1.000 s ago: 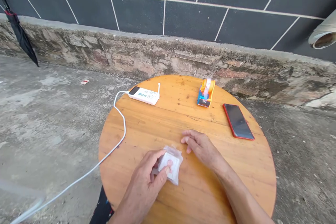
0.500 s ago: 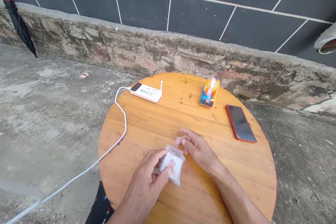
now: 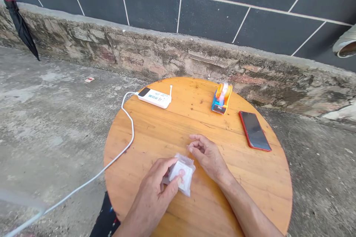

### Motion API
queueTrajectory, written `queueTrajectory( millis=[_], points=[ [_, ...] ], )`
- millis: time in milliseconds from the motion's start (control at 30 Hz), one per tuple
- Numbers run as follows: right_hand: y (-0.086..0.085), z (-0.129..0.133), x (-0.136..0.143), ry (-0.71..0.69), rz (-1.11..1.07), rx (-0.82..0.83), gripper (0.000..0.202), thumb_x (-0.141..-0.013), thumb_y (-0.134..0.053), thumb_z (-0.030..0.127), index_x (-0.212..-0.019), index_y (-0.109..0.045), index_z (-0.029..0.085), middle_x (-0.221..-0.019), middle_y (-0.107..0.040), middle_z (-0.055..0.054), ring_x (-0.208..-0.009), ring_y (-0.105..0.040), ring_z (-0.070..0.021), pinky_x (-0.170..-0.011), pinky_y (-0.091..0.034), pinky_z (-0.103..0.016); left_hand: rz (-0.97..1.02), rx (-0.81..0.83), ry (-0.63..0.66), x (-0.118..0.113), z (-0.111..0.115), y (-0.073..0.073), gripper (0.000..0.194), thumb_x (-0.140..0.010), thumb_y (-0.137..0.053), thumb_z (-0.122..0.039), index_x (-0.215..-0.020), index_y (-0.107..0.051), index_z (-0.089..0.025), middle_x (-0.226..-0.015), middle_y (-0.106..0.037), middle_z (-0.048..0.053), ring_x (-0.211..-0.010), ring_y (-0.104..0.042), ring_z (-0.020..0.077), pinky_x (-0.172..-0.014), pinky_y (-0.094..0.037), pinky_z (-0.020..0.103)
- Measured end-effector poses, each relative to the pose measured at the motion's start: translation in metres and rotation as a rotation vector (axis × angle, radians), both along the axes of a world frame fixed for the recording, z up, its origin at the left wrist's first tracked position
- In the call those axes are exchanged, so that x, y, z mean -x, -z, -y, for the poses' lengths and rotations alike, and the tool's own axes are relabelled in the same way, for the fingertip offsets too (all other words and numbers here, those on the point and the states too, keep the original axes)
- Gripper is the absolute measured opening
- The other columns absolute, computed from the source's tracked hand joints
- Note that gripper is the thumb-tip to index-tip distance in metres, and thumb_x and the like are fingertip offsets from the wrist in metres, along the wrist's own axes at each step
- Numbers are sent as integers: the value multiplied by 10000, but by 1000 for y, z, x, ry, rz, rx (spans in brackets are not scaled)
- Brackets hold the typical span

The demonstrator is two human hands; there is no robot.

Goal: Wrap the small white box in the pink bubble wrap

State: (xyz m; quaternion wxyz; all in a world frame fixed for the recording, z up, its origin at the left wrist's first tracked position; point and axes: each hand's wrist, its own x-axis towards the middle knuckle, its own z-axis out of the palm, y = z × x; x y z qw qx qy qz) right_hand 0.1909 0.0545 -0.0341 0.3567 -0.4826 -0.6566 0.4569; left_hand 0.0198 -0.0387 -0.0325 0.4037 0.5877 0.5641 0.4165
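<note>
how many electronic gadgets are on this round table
2: a phone in a red case near the right edge, and what looks like a white plastic power bank far left. The plastic-wrapped white square under the left hand may hide another.

My single view looks out from the person's head, above and behind the grip of the left hand [image 3: 152,189], facing forward and down. It sits near enough that the table [image 3: 167,129] spreads around that grip, the wall [image 3: 150,11] farther beyond.

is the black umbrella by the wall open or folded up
Folded: the umbrella is a narrow, closed bundle.
</note>
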Motion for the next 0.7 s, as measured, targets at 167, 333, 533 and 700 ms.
queueTrajectory(
  millis=[167,333,533,700],
  points=[
    [-5,1,0,-5,-33,6,279,-776,-589,237,-1046,-616,173,-734,-621,11,-660,-566,-129,-644,-453,-269,-11,8,1,0,1,-1,280,-880,-522,-310,-1138,-577,-218,-1060,-603,69,-939,-590,183,-773,-527,281],
    [-15,7,1,-2,-67,74,250,-760,-625,251,-998,-656,180,-743,-642,-3,-692,-582,-141,-683,-468,-292,6,28,6,-1,1,-3,272,-885,-518,-304,-1141,-573,-231,-1071,-599,59,-944,-586,176,-767,-523,271],
    [-24,16,2,-68,-77,118,169,-760,-670,255,-918,-673,195,-777,-666,-10,-729,-603,-146,-692,-476,-283,20,20,7,-1,0,-2,270,-880,-523,-280,-1143,-571,-237,-1075,-601,54,-951,-583,177,-771,-521,271],
    [-25,20,2,-119,-71,69,105,-790,-658,238,-890,-674,209,-791,-687,-2,-756,-628,-144,-697,-492,-262,23,7,-4,-1,0,0,288,-867,-527,-258,-1149,-564,-218,-1082,-603,64,-953,-582,182,-755,-523,269]
  ],
)
